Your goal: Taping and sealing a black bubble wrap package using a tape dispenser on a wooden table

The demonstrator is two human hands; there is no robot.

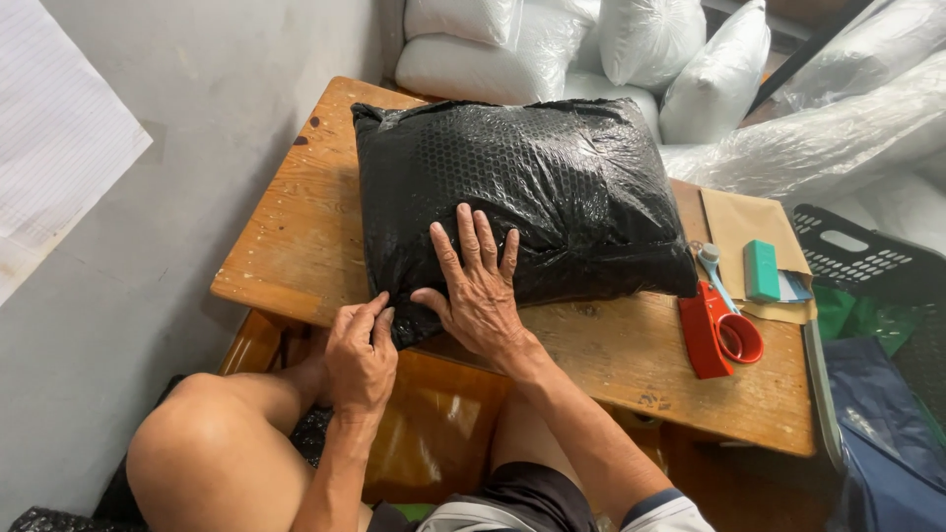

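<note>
Resting across the middle of the wooden surface [296,246] is a large black plastic-wrapped package [522,197], pillow-shaped, with a bubbled texture showing under its glossy film. Its near left corner reaches the front edge of the surface, where both hands work.

The right hand [478,286] lies palm down on the lower front face of the package. Its fingers [473,236] are spread flat and point away from the person, with the thumb angled out to the left along the package edge.

The left hand [360,355] sits just beside the right hand, at the near left corner of the package. Its fingers [379,313] are drawn together and curled over the black film at that corner. They appear to pinch the film, though the contact point is partly hidden by the knuckles.

To the right of the package, on the same surface, lies a red tape dispenser [717,337] with a pale blue handle. Just beyond it, a small teal rectangular block [761,270] rests on a brown paper envelope [739,222], which touches the right end of the package.

Behind the surface, white filled bags in clear plastic [650,39] are stacked against the wall. A black perforated crate [857,254] stands at the far right, with dark blue fabric [887,433] below it.

The person is seated at the front edge of the surface with a bare left knee [197,433] raised at lower left.
</note>
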